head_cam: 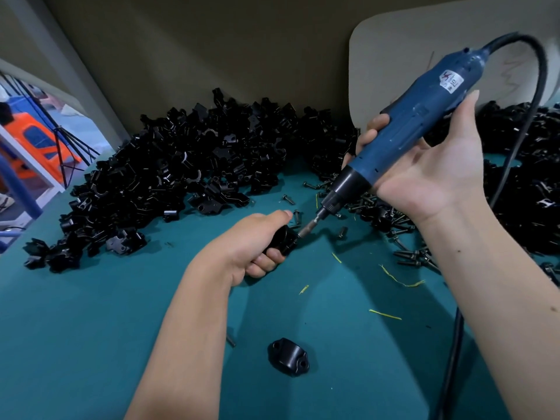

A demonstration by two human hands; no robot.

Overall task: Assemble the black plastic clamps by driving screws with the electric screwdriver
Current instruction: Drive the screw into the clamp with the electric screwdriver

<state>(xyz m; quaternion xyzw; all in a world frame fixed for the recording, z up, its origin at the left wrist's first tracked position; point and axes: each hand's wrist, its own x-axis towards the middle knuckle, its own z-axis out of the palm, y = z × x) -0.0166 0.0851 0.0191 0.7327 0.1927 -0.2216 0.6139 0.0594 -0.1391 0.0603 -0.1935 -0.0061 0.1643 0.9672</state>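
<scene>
A smooth teal worktop (pixel 91 328) fills the lower frame. At centre, the left hand (pixel 257 241) curls its fingers (pixel 266 262) round a glossy black plastic clamp (pixel 283 239), pressed to the surface. The right hand (pixel 424 171), at centre right, wraps a matte blue cylindrical electric screwdriver (pixel 403 128); its steel bit (pixel 309 227) slants down-left and meets the clamp's edge. A thick black cable (pixel 539 95) arcs from the tool's top. A rounded clamp half (pixel 288 356) with two holes lies at lower centre. Heaped black clamp parts (pixel 181 165) spread across the upper left; dark screws (pixel 415 254) scatter right of centre, with thin yellow shavings (pixel 400 281) nearby.
</scene>
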